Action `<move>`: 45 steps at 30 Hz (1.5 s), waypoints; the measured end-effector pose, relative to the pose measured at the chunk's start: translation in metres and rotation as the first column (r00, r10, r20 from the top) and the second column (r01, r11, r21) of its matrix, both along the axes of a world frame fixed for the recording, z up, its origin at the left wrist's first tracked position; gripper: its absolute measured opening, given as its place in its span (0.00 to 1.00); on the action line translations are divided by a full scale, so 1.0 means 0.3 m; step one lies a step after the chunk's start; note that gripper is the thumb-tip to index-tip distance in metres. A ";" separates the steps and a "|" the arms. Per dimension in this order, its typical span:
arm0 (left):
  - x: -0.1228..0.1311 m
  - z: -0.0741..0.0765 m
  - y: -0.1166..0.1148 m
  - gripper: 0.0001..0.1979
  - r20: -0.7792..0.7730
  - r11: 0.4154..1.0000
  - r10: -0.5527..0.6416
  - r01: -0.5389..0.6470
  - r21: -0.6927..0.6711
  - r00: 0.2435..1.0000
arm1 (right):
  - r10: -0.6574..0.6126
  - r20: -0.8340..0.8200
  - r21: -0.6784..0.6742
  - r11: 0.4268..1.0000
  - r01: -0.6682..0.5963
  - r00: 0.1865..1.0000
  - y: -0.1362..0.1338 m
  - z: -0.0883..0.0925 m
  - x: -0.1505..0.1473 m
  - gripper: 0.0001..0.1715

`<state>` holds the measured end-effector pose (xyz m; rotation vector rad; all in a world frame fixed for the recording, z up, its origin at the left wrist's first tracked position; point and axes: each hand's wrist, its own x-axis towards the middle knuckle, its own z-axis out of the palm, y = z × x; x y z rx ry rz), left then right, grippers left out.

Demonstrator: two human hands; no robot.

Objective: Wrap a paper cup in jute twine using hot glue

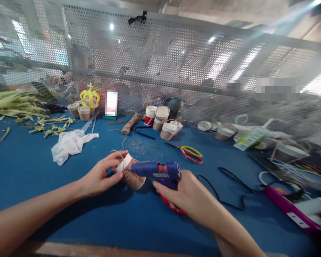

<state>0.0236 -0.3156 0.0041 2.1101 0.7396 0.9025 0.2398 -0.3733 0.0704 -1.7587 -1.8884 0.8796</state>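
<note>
My left hand (103, 175) pinches a paper cup (130, 172) lying on its side on the blue table (69, 207). The cup is part wrapped in brown twine, its rim end still white. My right hand (187, 192) grips a blue hot glue gun (159, 172) whose nozzle touches the cup at the edge of the twine wrap. A strand of twine runs from the cup back to a twine spool (130, 123). The gun's black cord (224, 194) trails off to the right.
Several twine-wrapped cups (164, 123) stand behind, with yellow-red scissors (190, 153), a white cloth (71, 142), green palm leaves (13, 103), a yellow crown (90, 97) and clutter with a pink device (291, 210) at right. A perforated metal screen (160, 64) backs the table; people sit behind it.
</note>
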 end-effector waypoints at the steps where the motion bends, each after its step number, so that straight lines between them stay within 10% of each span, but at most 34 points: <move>1: 0.000 0.000 -0.001 0.08 -0.001 1.000 -0.002 0.002 0.002 1.000 | -0.001 0.012 0.003 1.000 0.001 1.000 -0.002 -0.003 -0.001 0.15; 14: 0.007 0.001 -0.004 0.06 0.001 1.000 0.030 -0.030 0.005 1.000 | -0.021 -0.203 0.025 0.999 0.027 0.979 0.108 -0.019 0.082 0.15; 24: 0.005 0.003 -0.009 0.04 -0.017 0.999 0.053 -0.053 0.006 0.998 | -0.328 -0.205 0.041 0.938 0.343 0.922 0.306 -0.162 0.161 0.14; 37: 0.007 -0.002 -0.009 0.03 0.014 0.998 0.068 -0.068 0.002 0.998 | -0.291 0.414 0.297 0.939 0.174 0.862 0.384 -0.115 0.139 0.24; 45: 0.006 0.011 -0.003 0.05 0.042 0.999 0.050 -0.049 -0.012 0.998 | 0.054 0.587 0.328 0.896 -0.298 0.808 0.690 0.020 -0.169 0.27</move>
